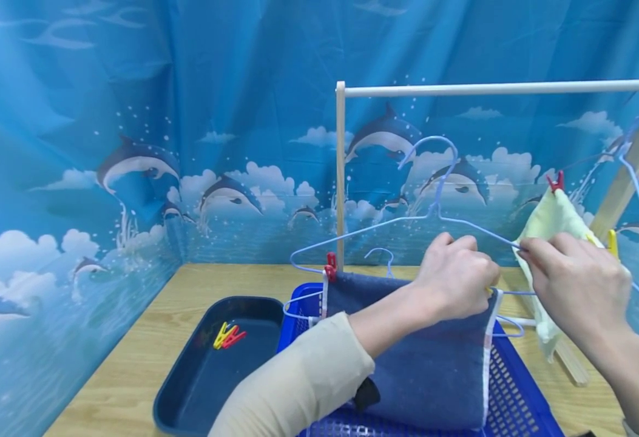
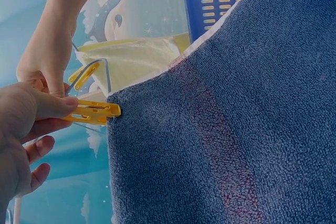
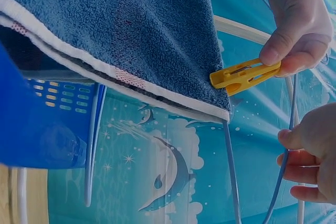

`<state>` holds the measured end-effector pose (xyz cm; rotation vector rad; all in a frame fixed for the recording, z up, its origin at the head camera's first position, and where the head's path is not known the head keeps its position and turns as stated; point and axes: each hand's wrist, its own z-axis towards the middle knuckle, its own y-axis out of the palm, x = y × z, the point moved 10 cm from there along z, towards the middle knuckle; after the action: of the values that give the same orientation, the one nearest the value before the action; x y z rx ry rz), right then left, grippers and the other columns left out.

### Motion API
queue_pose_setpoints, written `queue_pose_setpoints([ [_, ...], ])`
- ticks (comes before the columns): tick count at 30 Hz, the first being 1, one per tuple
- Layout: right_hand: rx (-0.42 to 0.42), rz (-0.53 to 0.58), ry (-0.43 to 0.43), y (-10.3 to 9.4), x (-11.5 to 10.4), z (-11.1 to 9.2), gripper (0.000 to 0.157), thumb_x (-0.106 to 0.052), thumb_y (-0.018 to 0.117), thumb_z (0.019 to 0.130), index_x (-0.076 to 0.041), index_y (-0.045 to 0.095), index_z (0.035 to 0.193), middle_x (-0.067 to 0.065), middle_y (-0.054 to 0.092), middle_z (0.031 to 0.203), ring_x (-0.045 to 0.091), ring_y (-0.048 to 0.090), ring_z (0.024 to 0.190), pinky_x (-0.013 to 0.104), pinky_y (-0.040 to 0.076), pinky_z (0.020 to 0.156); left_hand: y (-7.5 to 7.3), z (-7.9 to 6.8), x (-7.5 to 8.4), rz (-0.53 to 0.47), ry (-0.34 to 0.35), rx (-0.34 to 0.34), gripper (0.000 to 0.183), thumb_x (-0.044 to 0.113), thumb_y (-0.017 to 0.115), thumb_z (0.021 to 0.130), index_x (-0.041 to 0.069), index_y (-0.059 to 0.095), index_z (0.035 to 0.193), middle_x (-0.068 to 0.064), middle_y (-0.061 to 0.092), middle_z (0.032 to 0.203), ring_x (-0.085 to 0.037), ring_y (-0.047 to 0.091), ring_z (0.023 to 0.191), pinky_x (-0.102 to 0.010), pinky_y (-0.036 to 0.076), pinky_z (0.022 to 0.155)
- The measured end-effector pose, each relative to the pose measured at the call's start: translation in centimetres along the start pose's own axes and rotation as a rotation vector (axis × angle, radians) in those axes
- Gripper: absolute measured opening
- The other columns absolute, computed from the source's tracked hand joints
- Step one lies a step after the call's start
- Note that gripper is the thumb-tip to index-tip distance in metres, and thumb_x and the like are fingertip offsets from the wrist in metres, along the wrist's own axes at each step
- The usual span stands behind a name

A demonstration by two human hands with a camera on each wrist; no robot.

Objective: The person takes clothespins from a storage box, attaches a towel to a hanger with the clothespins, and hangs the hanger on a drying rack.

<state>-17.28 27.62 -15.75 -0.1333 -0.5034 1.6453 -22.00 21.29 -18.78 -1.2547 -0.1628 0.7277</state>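
Head view shows the navy towel [image 1: 434, 364] clipped to a blue wire hanger [image 1: 435, 210], over the blue plastic basket [image 1: 516, 388]. At the towel's upper corner, the left hand's [image 1: 458, 276] grip pinches a yellow clothespin [image 2: 95, 112]; beside the towel, the right hand's [image 1: 581, 282] grip is curled round the hanger's wire.

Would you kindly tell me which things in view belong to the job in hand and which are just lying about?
In hand:
- blue towel
- hanger held by the right hand
- yellow clip pinched by the left hand
- red clip on the towel

Seemingly idle:
- spare yellow clip and spare red clip in the dark tray
- pale yellow cloth, pegged up
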Motion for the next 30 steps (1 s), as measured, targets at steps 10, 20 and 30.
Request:
queue_pose_setpoints([
  [10, 0.009, 0.002, -0.009, -0.1, -0.1, -0.1, 0.051, -0.043, 0.038, 0.099, -0.005, 0.066, 0.082, 0.017, 0.057, 0.068, 0.036, 0.044, 0.043, 0.04, 0.029, 0.036, 0.6, 0.4, -0.6, -0.053, -0.037, -0.018, 0.02, 0.026, 0.06, 0.087, 0.043, 0.068, 0.094, 0.029, 0.061, 0.085, -0.001, 0.044, 0.081, -0.023, 0.031, 0.072],
  [20, 0.067, 0.008, -0.033, -0.6, -0.4, -0.1, 0.011, -0.014, 0.063, 0.081, -0.004, 0.066, 0.079, 0.017, 0.056, 0.064, 0.038, 0.045, 0.045, 0.046, 0.032, 0.041, 0.3, -0.2, -0.4, -0.008, -0.065, -0.031, 0.013, 0.035, 0.051, 0.092, 0.034, 0.059, 0.102, 0.019, 0.056, 0.088, -0.005, 0.045, 0.08, -0.024, 0.033, 0.071],
  [30, 0.068, -0.002, -0.027, -1.2, -0.6, 0.4, 0.01, -0.011, 0.061, 0.081, -0.004, 0.066, 0.078, 0.016, 0.053, 0.061, 0.037, 0.046, 0.046, 0.045, 0.031, 0.042, -1.8, -1.8, 0.0, 0.09, -0.064, 0.154, 0.016, 0.041, 0.052, 0.091, 0.03, 0.061, 0.1, 0.016, 0.06, 0.09, -0.005, 0.051, 0.079, -0.023, 0.037, 0.068],
])
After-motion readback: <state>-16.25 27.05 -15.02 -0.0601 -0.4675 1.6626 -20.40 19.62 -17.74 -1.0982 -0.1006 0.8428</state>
